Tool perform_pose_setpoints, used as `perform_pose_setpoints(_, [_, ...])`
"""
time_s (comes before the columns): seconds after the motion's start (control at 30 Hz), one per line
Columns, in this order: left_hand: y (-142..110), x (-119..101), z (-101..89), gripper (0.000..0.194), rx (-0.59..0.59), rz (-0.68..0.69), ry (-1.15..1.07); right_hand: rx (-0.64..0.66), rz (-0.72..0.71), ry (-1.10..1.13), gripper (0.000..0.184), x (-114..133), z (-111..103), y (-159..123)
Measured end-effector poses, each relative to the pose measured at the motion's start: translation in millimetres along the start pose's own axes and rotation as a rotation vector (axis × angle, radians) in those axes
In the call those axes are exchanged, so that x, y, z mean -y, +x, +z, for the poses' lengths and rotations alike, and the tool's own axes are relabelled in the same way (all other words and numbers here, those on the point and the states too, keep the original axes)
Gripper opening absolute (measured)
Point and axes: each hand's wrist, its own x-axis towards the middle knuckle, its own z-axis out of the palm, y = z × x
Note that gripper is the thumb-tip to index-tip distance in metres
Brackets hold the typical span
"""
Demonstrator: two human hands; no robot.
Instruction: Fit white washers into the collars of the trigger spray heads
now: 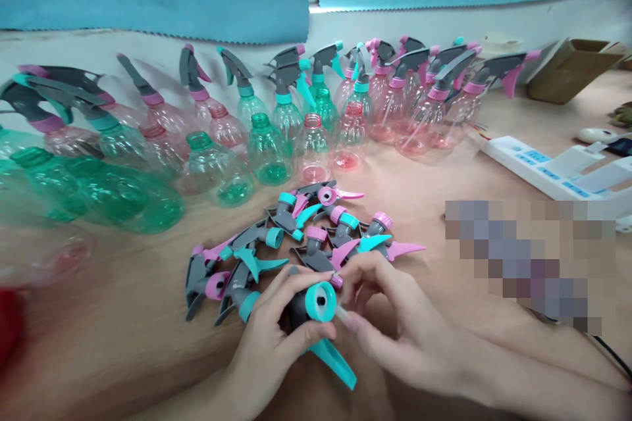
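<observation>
My left hand is closed around a grey trigger spray head with a teal collar and teal trigger. The collar's open end faces me and shows a white inside with a dark hole. Just right of the collar, my right hand has its thumb and fingers bent together close to the rim. Whatever they pinch, if anything, is too small to make out. Beyond my hands lies a pile of loose spray heads, among them one with a pink collar and one with a teal collar.
Clear, pink and green plastic bottles line the back of the table, many with spray heads fitted. An open-necked green bottle stands in front of them. To the right are a white power strip, a brown box and a pixelated patch.
</observation>
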Motion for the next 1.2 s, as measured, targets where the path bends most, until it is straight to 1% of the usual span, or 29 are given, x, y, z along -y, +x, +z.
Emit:
perform_pose_setpoints(0.1, [-0.2,-1.9,1.2,0.033,0.000,0.014,0.021,-0.009,0.147,0.108,0.023,0.4,-3.6,2.7])
perform_pose_setpoints(0.2, [0.2,-5.5,2.3,0.032,-0.002,0.005,0.048,0.046,0.229,0.214,0.028,-0.5,-3.7,3.6])
perform_pose_setpoints(0.27, [0.7,-7.5,2.8,0.034,-0.004,0.014,0.057,0.089,0.250,0.273,0.029,-1.6,-1.7,2.9])
perform_pose_setpoints(0.37, [0.4,-8.4,3.1,0.036,-0.002,0.062,0.068,0.109,0.265,0.346,0.029,-3.9,2.0,1.0])
perform_pose_setpoints(0.53, [-2.6,-4.8,2.4,0.034,0.004,0.147,0.092,0.157,0.296,0.556,0.030,-7.5,4.3,0.9])
perform_pose_setpoints(0.6, [-3.4,-3.7,2.0,0.033,0.019,0.197,0.096,0.193,0.319,0.625,0.032,-7.3,5.3,1.8])
perform_pose_setpoints(0.67, [-3.8,-3.4,2.1,0.032,0.024,0.253,0.105,0.195,0.329,0.655,0.032,-5.3,7.7,2.5])
perform_pose_setpoints(0.73, [-3.9,-3.8,2.6,0.029,0.020,0.303,0.125,0.166,0.321,0.629,0.031,-1.9,10.5,2.5])
perform_pose_setpoints(0.87, [-4.1,-3.5,3.4,0.027,0.039,0.375,0.172,0.126,0.293,0.478,0.035,5.2,11.6,1.2])
perform_pose_setpoints(1.07, [-4.7,-1.9,4.3,0.028,0.042,0.371,0.228,0.118,0.263,0.265,0.040,9.8,5.2,-2.4])
perform_pose_setpoints(1.2, [-3.7,-6.6,4.3,0.025,0.046,0.360,0.263,0.103,0.185,0.182,0.044,10.0,7.0,-5.7])
